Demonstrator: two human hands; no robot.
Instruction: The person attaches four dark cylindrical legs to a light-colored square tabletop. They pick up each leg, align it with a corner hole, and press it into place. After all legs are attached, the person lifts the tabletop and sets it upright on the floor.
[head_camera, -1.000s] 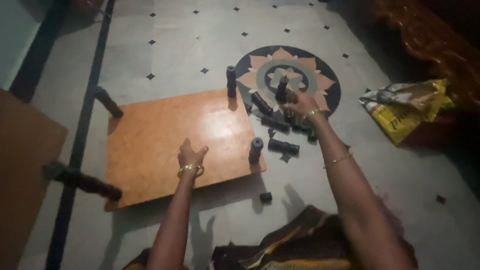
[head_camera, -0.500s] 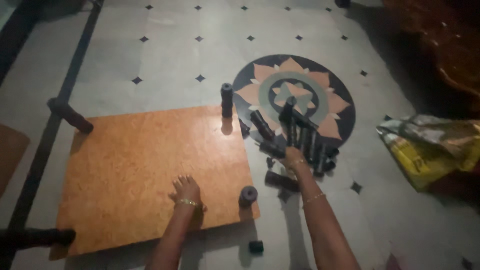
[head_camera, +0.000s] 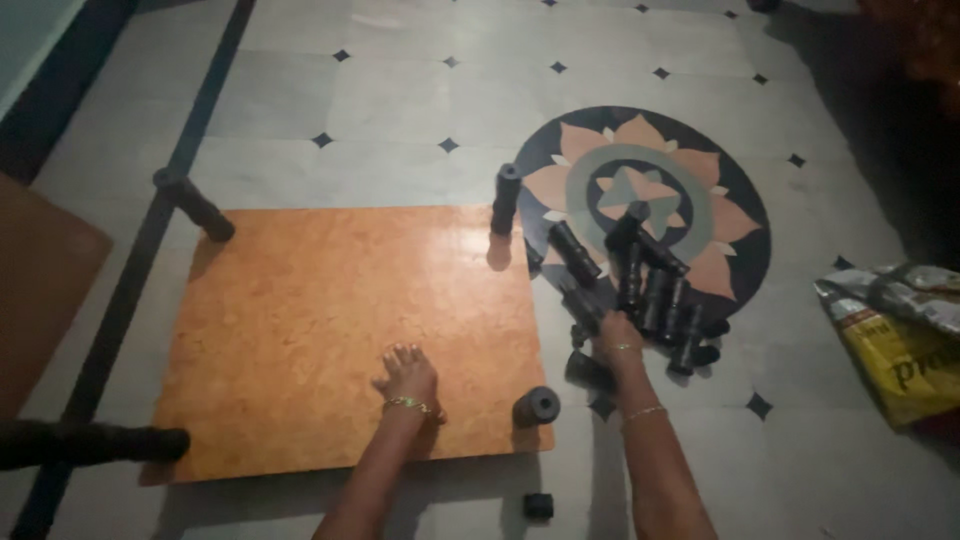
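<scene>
The left hand (head_camera: 408, 375) lies flat and open on the orange board (head_camera: 320, 320), fingers spread, holding nothing. The board is a small table turned upside down on the floor (head_camera: 400, 100), with its dark legs sticking up at the corners. One leg (head_camera: 536, 406) stands just to the right of the left hand. Another leg (head_camera: 505, 200) stands at the far corner, well past both hands. A third leg (head_camera: 195, 205) is far off to the left, and a fourth leg (head_camera: 90, 443) pokes out at the near left corner.

The right hand (head_camera: 618, 335) reaches down into a pile of dark tubes (head_camera: 650, 290) on the floor, just right of the board. The right hand touches the tubes, but it is too dark to tell if it is closed on one. The pile sits at the edge of a round flower pattern (head_camera: 640, 190) in the floor, just beyond the right hand.

A small dark cap (head_camera: 538, 505) lies on the floor between the two arms, near the person. A crumpled yellow bag (head_camera: 905, 340) lies far to the right of the right hand.
</scene>
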